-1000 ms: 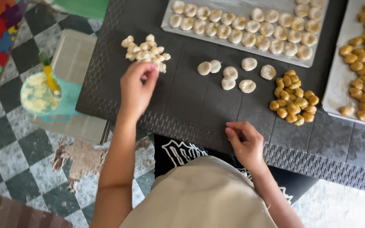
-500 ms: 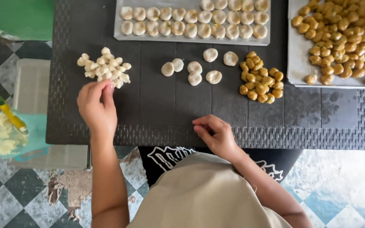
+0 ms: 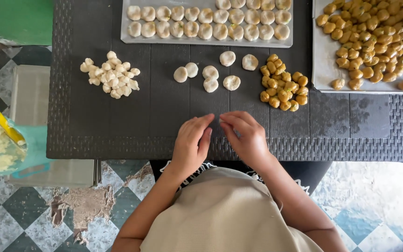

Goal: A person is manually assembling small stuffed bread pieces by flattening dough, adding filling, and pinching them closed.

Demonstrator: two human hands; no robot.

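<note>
Hovering over the table's (image 3: 117, 135) near edge, the left hand (image 3: 190, 147) and right hand (image 3: 246, 137) are meeting fingertip to fingertip, seemingly pinching something small I cannot make out. Flattened dough rounds (image 3: 208, 77) are lying straight ahead, equally near both hands, between the pale dough bits (image 3: 110, 74) leftward and golden filling balls (image 3: 283, 84) rightward.

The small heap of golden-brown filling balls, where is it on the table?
In the head view, the heap of golden-brown balls lies right of centre on the dark woven table, between six loose flattened pale dough discs and the right-hand tray.

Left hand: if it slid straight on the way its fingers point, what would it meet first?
The left hand points up and slightly right; probably the flattened dough discs come first, though its fingertips nearly touch the right hand.
</note>
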